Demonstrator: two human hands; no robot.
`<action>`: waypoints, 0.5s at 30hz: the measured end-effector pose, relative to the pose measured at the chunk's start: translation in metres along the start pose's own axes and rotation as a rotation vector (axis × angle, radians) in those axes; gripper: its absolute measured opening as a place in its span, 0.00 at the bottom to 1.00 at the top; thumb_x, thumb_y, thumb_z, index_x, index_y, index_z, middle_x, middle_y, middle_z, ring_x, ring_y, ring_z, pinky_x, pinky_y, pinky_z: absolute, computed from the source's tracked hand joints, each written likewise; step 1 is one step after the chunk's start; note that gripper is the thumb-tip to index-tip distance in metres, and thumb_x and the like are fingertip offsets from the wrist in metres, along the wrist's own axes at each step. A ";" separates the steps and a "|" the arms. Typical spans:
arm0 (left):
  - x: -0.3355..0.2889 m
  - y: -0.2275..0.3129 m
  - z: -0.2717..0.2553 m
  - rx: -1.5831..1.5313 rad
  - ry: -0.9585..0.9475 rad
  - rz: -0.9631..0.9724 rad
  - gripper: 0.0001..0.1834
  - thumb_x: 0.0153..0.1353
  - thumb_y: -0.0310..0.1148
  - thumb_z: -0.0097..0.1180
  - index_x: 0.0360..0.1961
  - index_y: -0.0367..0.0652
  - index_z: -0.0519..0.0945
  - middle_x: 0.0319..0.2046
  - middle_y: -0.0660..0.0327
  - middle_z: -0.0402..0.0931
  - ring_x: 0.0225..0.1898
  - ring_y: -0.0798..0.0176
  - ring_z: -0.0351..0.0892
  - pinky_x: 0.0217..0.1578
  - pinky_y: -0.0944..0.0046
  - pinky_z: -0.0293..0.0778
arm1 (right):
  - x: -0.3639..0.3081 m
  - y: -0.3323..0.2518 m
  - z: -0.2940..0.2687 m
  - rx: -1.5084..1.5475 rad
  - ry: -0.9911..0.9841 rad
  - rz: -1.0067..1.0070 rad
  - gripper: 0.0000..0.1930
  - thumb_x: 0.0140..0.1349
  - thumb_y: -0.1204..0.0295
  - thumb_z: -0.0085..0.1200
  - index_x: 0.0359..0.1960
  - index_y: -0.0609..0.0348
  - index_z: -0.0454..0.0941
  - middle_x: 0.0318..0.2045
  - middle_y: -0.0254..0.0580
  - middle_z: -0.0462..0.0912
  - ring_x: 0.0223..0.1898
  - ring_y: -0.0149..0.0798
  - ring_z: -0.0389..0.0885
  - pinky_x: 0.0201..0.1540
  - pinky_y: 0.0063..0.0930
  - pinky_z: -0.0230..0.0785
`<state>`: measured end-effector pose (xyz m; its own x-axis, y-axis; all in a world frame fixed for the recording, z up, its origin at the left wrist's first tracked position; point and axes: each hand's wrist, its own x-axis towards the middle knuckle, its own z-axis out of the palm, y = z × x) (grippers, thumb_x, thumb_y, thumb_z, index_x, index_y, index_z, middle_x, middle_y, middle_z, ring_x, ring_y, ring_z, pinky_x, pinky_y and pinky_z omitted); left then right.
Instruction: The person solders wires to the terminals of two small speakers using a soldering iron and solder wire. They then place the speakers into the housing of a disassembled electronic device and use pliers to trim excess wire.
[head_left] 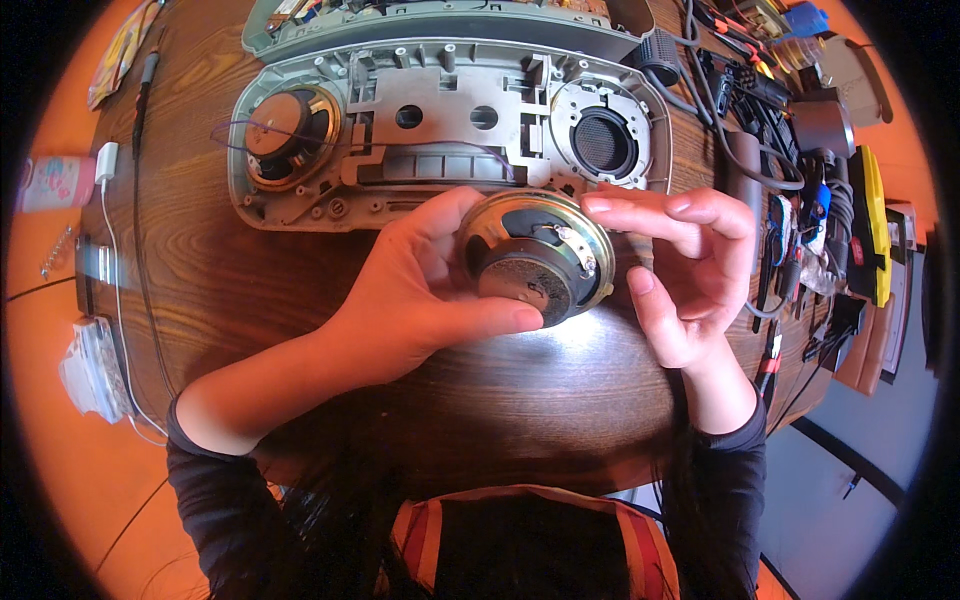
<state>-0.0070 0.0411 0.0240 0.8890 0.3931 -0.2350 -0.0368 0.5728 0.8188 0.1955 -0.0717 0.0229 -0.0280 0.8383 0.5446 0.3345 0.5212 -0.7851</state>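
A round loudspeaker driver (530, 270) with a gold metal frame and dark magnet is held up over the near part of the table. My left hand (415, 280) grips it from the left, thumb against the magnet and fingers behind the frame. At its right rim, my right hand (690, 260) has its fingers apart, with a fingertip at the frame's upper edge. Beyond the hands lies a grey plastic housing (440, 110), inner side up. A second speaker driver (285, 135) sits in its left end; the right opening (602, 140) shows a dark grille without a driver.
Behind the housing stands another grey shell (440, 30) with circuit parts. Cables and hand tools (790, 220) crowd the right side of the wooden table (300, 270). A thin cable (140, 120) and a white cord (112, 200) run along the left, by a plastic bag (92, 370).
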 end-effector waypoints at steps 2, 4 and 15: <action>-0.005 -0.007 -0.007 0.052 0.041 -0.008 0.33 0.46 0.22 0.69 0.54 0.36 0.69 0.48 0.58 0.75 0.50 0.65 0.75 0.51 0.64 0.74 | 0.001 -0.002 0.000 0.016 -0.004 0.007 0.22 0.56 0.88 0.45 0.52 0.69 0.56 0.49 0.61 0.77 0.55 0.48 0.76 0.60 0.39 0.64; -0.009 -0.017 -0.017 0.159 0.010 0.017 0.34 0.45 0.23 0.70 0.54 0.36 0.69 0.48 0.57 0.74 0.50 0.64 0.75 0.51 0.65 0.74 | 0.001 -0.005 -0.002 -0.021 0.016 0.046 0.14 0.58 0.82 0.50 0.47 0.67 0.66 0.46 0.58 0.79 0.52 0.48 0.78 0.56 0.40 0.69; 0.037 0.012 -0.014 0.231 -0.262 -0.607 0.31 0.46 0.20 0.65 0.53 0.34 0.68 0.44 0.54 0.75 0.42 0.60 0.79 0.39 0.66 0.78 | -0.090 -0.062 -0.018 -0.663 0.112 -0.111 0.12 0.54 0.76 0.53 0.41 0.62 0.75 0.39 0.44 0.77 0.41 0.43 0.77 0.43 0.35 0.72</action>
<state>0.0194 0.0729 0.0178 0.8036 -0.1508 -0.5758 0.5731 0.4573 0.6800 0.1942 -0.1826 0.0275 -0.0094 0.7452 0.6668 0.8429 0.3647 -0.3957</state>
